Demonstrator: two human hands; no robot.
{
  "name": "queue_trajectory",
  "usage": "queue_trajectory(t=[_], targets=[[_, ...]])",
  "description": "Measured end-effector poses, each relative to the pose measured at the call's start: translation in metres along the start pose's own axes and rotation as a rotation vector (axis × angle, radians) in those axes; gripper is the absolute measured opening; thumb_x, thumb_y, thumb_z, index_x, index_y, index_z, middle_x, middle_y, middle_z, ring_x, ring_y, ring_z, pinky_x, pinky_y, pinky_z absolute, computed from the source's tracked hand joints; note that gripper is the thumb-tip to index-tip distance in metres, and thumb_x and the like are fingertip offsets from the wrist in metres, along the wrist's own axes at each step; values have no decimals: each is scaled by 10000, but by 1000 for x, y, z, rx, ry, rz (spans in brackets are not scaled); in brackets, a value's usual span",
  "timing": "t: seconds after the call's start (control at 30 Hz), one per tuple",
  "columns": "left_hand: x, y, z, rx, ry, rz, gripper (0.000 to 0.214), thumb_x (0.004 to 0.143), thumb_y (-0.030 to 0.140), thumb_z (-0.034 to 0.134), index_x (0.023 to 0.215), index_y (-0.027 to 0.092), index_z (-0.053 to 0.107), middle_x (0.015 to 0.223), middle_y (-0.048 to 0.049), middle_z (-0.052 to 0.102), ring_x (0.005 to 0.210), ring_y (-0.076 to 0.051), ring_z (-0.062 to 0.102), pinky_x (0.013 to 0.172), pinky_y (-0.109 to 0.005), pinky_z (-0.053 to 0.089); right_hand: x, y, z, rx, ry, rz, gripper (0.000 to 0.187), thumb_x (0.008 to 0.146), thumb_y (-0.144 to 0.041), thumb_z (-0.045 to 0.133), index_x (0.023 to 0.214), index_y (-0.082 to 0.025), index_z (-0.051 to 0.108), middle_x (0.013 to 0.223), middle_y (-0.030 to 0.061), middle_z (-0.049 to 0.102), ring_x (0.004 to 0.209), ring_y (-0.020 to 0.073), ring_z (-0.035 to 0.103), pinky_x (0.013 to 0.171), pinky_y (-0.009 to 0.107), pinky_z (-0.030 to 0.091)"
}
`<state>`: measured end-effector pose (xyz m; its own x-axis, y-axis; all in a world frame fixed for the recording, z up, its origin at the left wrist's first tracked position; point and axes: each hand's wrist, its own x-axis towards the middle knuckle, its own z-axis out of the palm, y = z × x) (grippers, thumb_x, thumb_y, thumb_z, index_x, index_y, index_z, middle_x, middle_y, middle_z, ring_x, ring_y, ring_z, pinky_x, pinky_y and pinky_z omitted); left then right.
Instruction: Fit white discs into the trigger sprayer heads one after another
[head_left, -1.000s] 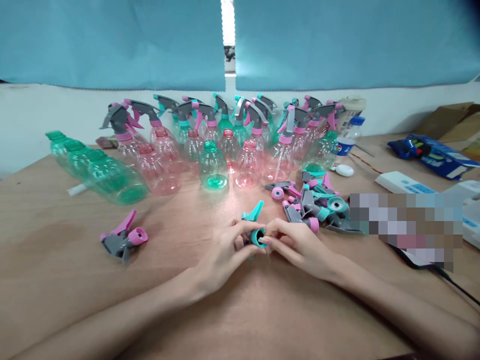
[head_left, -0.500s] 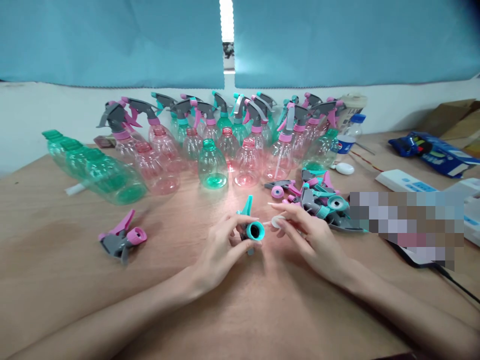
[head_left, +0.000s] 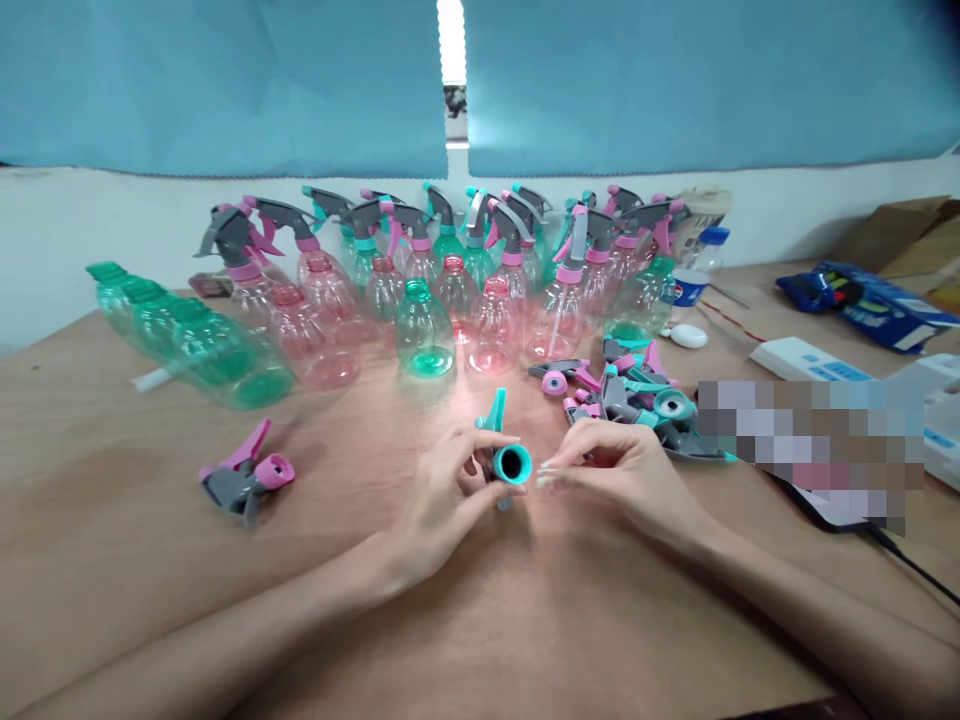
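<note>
My left hand (head_left: 454, 490) is closed around a grey-and-turquoise trigger sprayer head (head_left: 513, 464). The open collar of this sprayer faces me, dark inside, and its turquoise trigger points up. Just right of the collar, my right hand (head_left: 619, 470) is pinched at thumb and fingers, a small gap away. A small white round piece (head_left: 543, 473) is at those fingertips, mostly hidden by them. Behind my right hand lies a pile of loose sprayer heads (head_left: 630, 395) in grey, pink and turquoise. A pink-and-grey sprayer head (head_left: 244, 480) lies alone at the left.
Several green and pink clear bottles (head_left: 425, 330) stand across the back, many with sprayer heads fitted. Green bottles (head_left: 225, 355) lean at the left. On the right are a blurred-out object (head_left: 817, 450), a power strip (head_left: 817, 362), a blue packet (head_left: 877, 305) and a labelled drink bottle (head_left: 690, 285).
My right hand has turned and closed into a tighter pinch, so the white piece, seen as a disc before, is now mostly covered. My left hand keeps the sprayer head nearly still.
</note>
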<state>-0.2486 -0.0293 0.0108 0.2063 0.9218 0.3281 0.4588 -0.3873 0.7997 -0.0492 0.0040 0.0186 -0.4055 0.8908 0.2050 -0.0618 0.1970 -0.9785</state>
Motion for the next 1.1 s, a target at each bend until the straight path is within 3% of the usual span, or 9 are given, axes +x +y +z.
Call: queue_trajectory(t=[0.2,0.37,0.6,0.87,1.1], targets=[[-2,1,2,10,-99,68,322,767,177,698,1072,232,607,823,-2,554,705,-120,538,547,-188,488,-2,0,0,-19,-66,39,133,785,-319,680,756,-202,737,708,10,693,449,78,565,440,219,478],[-1,6,1,44,-133,118,255,802,266,671,1038,187,618,819,-28,600,761,-152,555,596,-230,513,-4,0,-1,-245,-92,-198,107,818,-305,657,818,-235,738,704,8,644,630,119,556,545,249,461],[-2,3,1,46,-127,138,314,786,283,690,1076,193,613,801,-10,560,655,-119,551,563,-217,501,-6,-1,1,-547,-66,-392,138,859,-295,603,878,-249,732,861,45,601,774,152,560,608,278,468],[-1,3,1,65,-146,175,300,795,275,683,1069,178,611,793,-30,638,763,-164,562,618,-244,506,-5,-14,-7,-653,-31,-594,221,873,-187,558,1054,-240,672,793,34,599,726,158,553,640,320,461],[-1,2,2,46,-135,138,308,787,307,690,1057,178,614,792,-31,652,730,-156,562,601,-242,505,-5,-10,-8,-681,-128,-589,129,805,-154,571,890,-199,656,757,35,566,674,151,526,590,294,453]])
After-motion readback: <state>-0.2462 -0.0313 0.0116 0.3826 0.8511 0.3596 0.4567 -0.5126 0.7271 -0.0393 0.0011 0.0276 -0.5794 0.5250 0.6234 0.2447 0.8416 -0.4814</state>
